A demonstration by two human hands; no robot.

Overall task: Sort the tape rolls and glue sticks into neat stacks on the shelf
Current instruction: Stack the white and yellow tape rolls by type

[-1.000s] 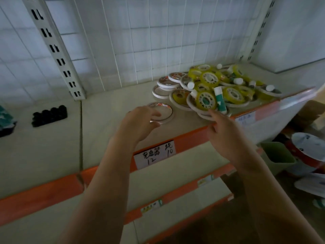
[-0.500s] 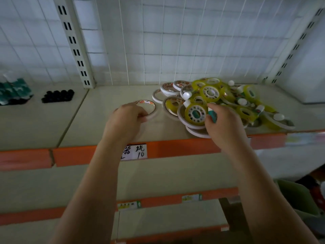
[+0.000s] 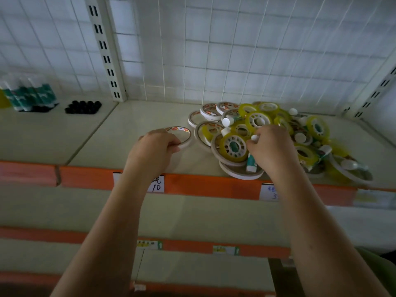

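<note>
A heap of yellow and white tape rolls (image 3: 257, 123) mixed with glue sticks lies on the right half of the beige shelf (image 3: 128, 129). One white tape roll (image 3: 184, 137) lies flat apart from the heap, to its left; my left hand (image 3: 155, 146) grips its near edge with curled fingers. My right hand (image 3: 271, 146) is curled around a green-and-white glue stick (image 3: 250, 162) at the front of the heap, beside a yellow roll with a white core (image 3: 233, 146). Only the stick's lower end shows below my fist.
An orange front rail (image 3: 203, 187) with price labels edges the shelf. A white wire grid forms the back wall. On the neighbouring shelf to the left stand green-labelled bottles (image 3: 32, 97) and a tray of black caps (image 3: 83, 107). Lower shelves run below.
The view has tilted and closed in on the shelf. My left hand has taken hold of the single white roll. My right hand has reached into the heap and curled around the glue stick.
</note>
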